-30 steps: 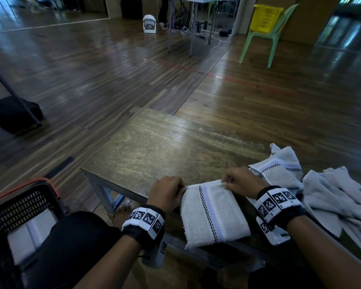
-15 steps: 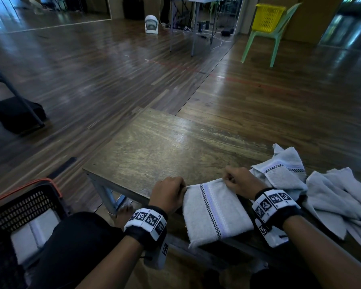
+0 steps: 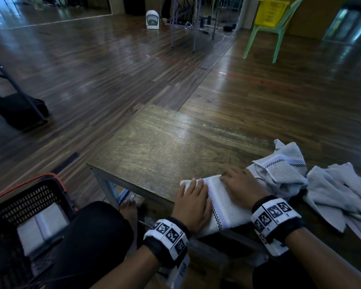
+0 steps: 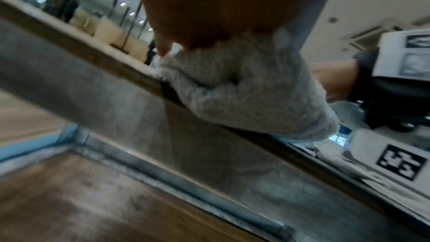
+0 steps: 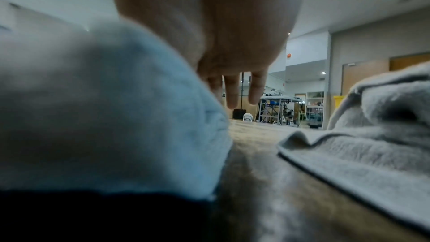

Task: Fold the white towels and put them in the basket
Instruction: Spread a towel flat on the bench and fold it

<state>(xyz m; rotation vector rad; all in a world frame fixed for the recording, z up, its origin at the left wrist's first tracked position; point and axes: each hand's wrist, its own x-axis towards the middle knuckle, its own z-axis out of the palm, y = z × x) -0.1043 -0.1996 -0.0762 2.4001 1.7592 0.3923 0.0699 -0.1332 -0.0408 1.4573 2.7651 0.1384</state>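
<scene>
Both hands flat on a folded white towel at the table's near edge.

Left hand [image 3: 193, 202] and right hand [image 3: 241, 187] lie palm-down, fingers straight, pressing the folded towel [image 3: 223, 202], gripping nothing. The towel sits on the wooden table [image 3: 165, 147], its near end hanging over the edge. Unfolded towels [image 3: 325, 184] heaped just to its right. Black basket [image 3: 27, 197] on the floor to the left, a folded towel inside [image 3: 41, 226].

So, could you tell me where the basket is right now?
In the head view the basket sits on the floor at lower left, left of the table and the person's knee, with a folded towel inside.
</scene>
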